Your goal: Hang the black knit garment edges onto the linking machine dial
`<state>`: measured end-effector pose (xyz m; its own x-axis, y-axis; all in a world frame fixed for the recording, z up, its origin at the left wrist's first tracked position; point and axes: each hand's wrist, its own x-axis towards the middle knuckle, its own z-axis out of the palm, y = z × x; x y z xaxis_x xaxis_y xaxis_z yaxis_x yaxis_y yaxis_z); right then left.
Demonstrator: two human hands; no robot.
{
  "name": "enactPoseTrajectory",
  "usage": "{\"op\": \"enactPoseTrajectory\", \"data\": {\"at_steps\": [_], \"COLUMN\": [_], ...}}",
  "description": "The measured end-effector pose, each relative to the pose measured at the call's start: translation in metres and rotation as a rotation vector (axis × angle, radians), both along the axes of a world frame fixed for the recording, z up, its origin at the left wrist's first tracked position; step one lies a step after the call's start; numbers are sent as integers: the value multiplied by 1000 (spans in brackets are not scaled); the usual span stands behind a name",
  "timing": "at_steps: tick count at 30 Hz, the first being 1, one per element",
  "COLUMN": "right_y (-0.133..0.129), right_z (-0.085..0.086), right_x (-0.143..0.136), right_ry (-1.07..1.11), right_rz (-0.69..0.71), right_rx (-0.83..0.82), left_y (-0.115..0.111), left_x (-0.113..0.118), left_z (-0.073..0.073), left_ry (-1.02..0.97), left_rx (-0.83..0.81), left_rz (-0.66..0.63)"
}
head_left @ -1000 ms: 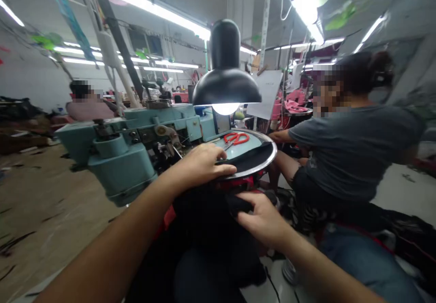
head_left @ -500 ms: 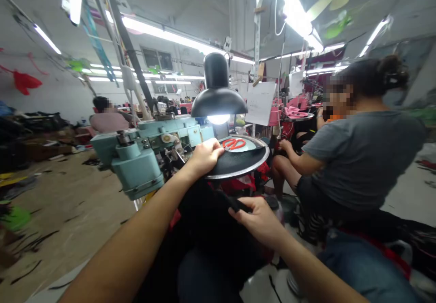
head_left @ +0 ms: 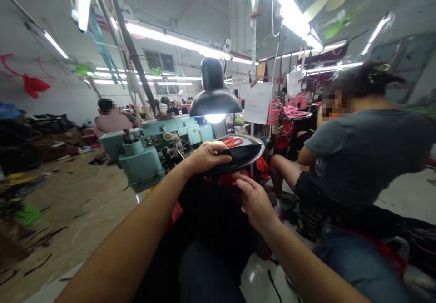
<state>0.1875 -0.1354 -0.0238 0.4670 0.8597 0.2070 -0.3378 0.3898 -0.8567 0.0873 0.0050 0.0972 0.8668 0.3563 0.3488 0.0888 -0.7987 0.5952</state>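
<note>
Fingers (head_left: 220, 147) of the left hand (head_left: 201, 158) are bent at the near side of a round, metal-rimmed tabletop (head_left: 261, 151), thumb and forefinger close together; whether cloth is pinched between them cannot be told. By the right hand (head_left: 257, 201), loosely opened fingers are held out, tips near the soft black cloth (head_left: 211, 212), which is draped below the tabletop and over the lap. Orange-red-handled scissors (head_left: 233, 141) are set beneath a lit, black, dome-shaped lamp (head_left: 215, 102), beside the teal metal sewing machine (head_left: 141, 164).

The step in hand is judged to be the arranging of the cloth by the machine; a fresh hold by the right hand seems called for.

Faint lines are borne by a hanging white paper sheet (head_left: 258, 104), too small to be read; no brand can be made out on the machine.
</note>
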Motion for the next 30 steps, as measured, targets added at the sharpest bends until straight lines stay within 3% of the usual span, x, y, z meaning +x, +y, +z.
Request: {"op": "enactPoseTrajectory", "data": {"at_steps": [5,9,14,18,25,28,30], "right_y": [3,17,39,42,36,24,11], "right_z": [9,12,9,2,-4,-4,-4], "right_x": [-10,-19,-18,-11,-11,-5,6], "right_ry": [200,302,326,297,120,-72,-357], "right_rz": [-21,-108,-256,-248,-288,-271,-241], "right_rx": [58,67,77,90,59,37,13], "left_y": [-3,4,16,16,9,2,-7], "left_x": [0,3,8,5,10,-1,-24], "left_z": [-4,-5,-8,-8,-7,-3,-5], "left_ry": [-20,-8,47,68,4,-207,-374], "left_rx": [-87,-122,-156,-176,-80,44,157], "left_rz": [-15,49,104,107,149,285,408]}}
